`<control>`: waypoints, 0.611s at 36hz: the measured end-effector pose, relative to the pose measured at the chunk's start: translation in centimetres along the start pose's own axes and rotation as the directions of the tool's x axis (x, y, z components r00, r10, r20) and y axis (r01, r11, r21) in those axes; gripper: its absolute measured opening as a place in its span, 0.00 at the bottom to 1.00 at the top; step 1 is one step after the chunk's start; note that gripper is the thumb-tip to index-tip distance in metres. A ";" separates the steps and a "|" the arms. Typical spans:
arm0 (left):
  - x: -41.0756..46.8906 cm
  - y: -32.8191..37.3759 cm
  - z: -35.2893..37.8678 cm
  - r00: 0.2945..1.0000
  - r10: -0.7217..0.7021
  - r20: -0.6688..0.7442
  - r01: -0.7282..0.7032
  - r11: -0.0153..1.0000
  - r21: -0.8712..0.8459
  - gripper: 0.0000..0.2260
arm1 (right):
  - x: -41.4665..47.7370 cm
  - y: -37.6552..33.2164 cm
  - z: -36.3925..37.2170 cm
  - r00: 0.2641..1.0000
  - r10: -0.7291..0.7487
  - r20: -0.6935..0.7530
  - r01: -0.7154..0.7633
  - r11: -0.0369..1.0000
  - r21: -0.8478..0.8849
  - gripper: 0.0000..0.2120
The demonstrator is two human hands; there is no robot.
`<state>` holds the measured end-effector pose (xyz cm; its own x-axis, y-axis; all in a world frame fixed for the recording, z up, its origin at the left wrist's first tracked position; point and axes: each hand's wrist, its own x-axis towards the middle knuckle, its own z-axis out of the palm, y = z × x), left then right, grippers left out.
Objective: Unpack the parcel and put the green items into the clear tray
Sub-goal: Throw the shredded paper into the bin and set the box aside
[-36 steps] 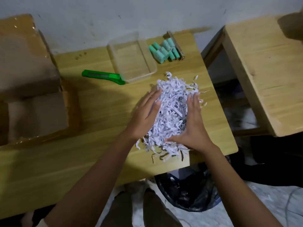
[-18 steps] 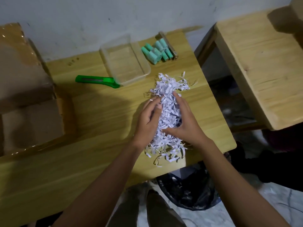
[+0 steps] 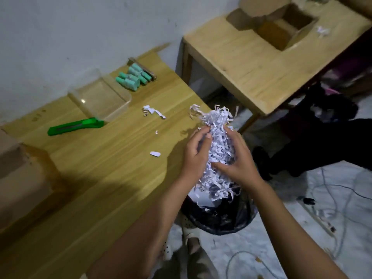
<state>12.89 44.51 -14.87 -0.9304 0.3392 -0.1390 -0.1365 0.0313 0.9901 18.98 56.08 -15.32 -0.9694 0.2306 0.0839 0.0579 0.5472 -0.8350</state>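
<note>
Nearest to the camera, a bin with a black bag (image 3: 219,216) stood on the floor just beside the edge of the desk (image 3: 100,168). Directly above it, the left hand (image 3: 196,156) and the right hand (image 3: 239,164) pressed a bundle of shredded white paper (image 3: 218,141) between them. The grip of each hand was closed on this paper, with the fingers curled around its sides. Some strips hung down toward the opening of the bin.

The step in hand seemed to be the clearing of the packing filler, not yet the sorting. The next move probably called for opening both hands over the bin, so that the paper falls inside and not on the floor.

Farther on the desk lay a few loose paper scraps (image 3: 154,112) and a green cutter (image 3: 74,127), which touched the clear tray (image 3: 100,99). The tray looked empty. The green items (image 3: 131,78) lay in a small group just beside the tray, near the wall, so they were still to be put in. On the far desk stood an open cardboard box (image 3: 281,27).
</note>
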 end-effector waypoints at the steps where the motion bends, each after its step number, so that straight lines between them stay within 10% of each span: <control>1: -0.4 0.0 1.1 0.999 0.005 0.038 -0.005 1.000 0.006 0.11 | -0.9 0.4 -0.8 0.999 0.018 -0.032 -0.018 1.000 -0.008 0.39; 10: -3.6 -3.5 9.7 0.959 -0.051 0.280 0.024 0.995 0.099 0.11 | -8.9 5.9 -5.5 0.954 0.232 -0.189 -0.240 0.970 -0.023 0.39; 22: -2.6 -13.6 11.6 0.949 -0.233 0.212 0.158 0.934 0.320 0.10 | -11.1 14.9 -1.8 0.892 0.451 -0.043 -0.449 0.892 0.045 0.34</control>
<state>21.06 54.09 -27.81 -0.7790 0.5140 -0.3591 -0.1656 0.3837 0.9085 31.01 63.15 -27.71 -0.8279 0.4868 -0.2785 0.4763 0.3483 -0.8073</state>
